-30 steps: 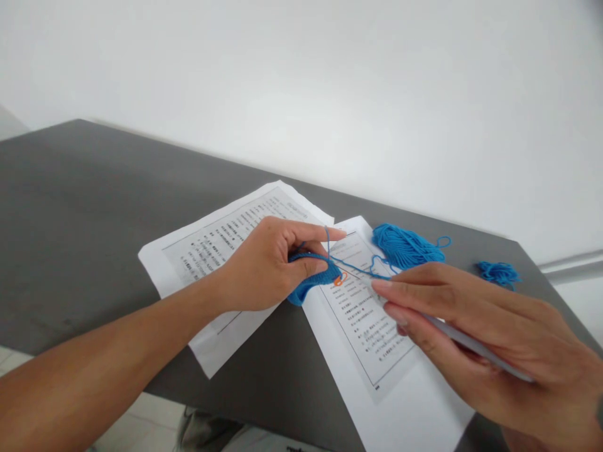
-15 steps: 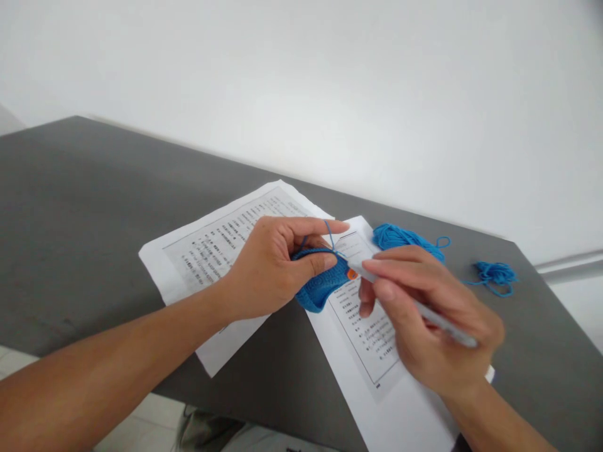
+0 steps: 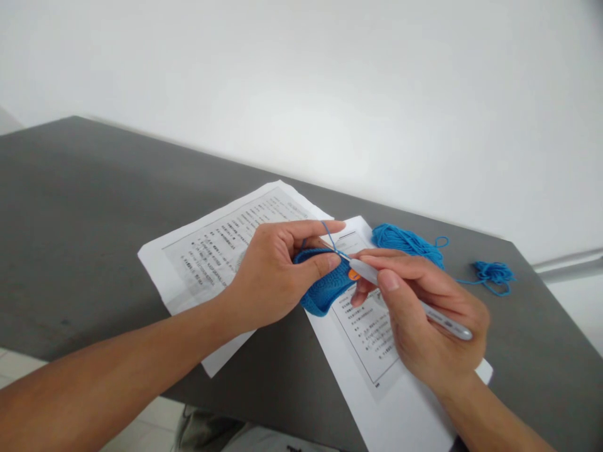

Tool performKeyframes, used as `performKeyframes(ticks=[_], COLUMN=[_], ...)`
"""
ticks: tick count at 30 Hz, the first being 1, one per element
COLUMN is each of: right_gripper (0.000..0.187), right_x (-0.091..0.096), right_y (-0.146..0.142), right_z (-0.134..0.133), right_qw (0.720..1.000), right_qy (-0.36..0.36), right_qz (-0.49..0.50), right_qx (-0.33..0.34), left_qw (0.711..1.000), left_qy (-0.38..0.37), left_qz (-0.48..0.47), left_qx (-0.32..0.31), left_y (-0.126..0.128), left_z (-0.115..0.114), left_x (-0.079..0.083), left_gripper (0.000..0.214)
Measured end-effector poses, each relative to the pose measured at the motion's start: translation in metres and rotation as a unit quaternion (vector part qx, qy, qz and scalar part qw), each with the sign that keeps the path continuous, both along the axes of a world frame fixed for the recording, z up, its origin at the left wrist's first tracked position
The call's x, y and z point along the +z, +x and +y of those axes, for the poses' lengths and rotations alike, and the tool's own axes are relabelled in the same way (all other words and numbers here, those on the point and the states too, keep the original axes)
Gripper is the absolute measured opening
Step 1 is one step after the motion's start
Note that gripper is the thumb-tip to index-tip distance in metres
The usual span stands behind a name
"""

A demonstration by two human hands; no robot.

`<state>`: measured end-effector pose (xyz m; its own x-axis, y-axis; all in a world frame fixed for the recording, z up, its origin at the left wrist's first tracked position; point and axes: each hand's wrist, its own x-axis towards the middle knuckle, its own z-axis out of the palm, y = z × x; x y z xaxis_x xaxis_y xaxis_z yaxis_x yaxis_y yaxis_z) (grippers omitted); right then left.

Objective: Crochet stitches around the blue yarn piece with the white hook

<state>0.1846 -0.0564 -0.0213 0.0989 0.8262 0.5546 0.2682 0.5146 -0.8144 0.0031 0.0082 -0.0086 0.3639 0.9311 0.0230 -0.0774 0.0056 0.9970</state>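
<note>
Head view: the left hand (image 3: 277,270) pinches the blue crocheted piece (image 3: 327,290) between thumb and fingers, above the counter (image 3: 117,207), between the far and near edges; a strand of yarn (image 3: 328,233) crosses the outstretched index finger; the right hand (image 3: 431,307) has its fingers closed around a grey hook (image 3: 364,272), its thin tip at the piece's upper edge; an orange marker (image 3: 354,274) shows just beside the hook; two printed sheets (image 3: 377,376) lie beneath; a blue skein (image 3: 405,240) lies by the far edge, a small tangle (image 3: 492,275) near the far right corner.
</note>
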Motion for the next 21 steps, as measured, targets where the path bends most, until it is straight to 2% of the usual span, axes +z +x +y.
performKeyframes(ticks=[7, 12, 17, 19, 21], right_gripper=[0.019, 0.023, 0.034, 0.04, 0.04], right_x=[-0.006, -0.011, -0.016, -0.015, -0.011], right_y=[-0.003, -0.005, -0.004, -0.003, -0.001], right_z=[-0.001, -0.005, -0.005, -0.005, -0.004], right_qw=[0.999, 0.999, 0.984, 0.963, 0.929], right_qy=[0.001, 0.026, 0.089, 0.123, 0.158], right_qz=[0.036, -0.012, -0.142, -0.234, -0.33], right_qx=[-0.007, -0.04, -0.052, -0.047, -0.059], left_qw=[0.999, 0.995, 0.986, 0.979, 0.973], left_qy=[-0.012, -0.044, -0.084, -0.103, -0.126], left_qz=[-0.039, -0.072, -0.132, -0.163, -0.187], left_qx=[0.033, 0.044, 0.064, 0.066, 0.059], left_y=[0.003, 0.003, 0.007, 0.008, 0.008], left_z=[-0.004, -0.005, -0.003, -0.002, -0.002], left_x=[-0.003, -0.003, -0.007, -0.009, -0.009], left_gripper=[0.043, 0.037, 0.035, 0.038, 0.042])
